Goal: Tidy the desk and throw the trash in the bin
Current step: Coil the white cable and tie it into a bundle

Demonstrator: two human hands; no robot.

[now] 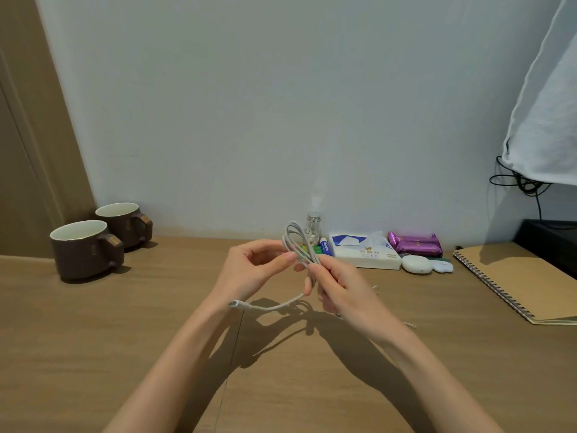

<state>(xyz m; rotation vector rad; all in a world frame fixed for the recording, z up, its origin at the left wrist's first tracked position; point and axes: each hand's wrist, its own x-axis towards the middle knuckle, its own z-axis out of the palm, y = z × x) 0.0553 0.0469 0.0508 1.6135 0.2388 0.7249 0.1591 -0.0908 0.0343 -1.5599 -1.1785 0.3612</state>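
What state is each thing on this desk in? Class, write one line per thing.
White charging cable: partly coiled, plug end dangling.
Left hand: pinches the coil.
Right hand: grips the coil.
Front brown ceramic mug: upright.
Rear brown ceramic mug: upright.
Small glass pill bottle: upright, capped.
White tissue pack: open, tissue poking out.
Tan spiral notebook: closed, flat.

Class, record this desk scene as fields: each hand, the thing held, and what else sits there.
Cable: white, partly coiled, plug end trailing loose
Left hand: pinches the loops
Right hand: grips the loops lower down
Left of desk: two brown mugs
Back of desk: small bottle, tissue pack, purple packets
Right of desk: spiral notebook
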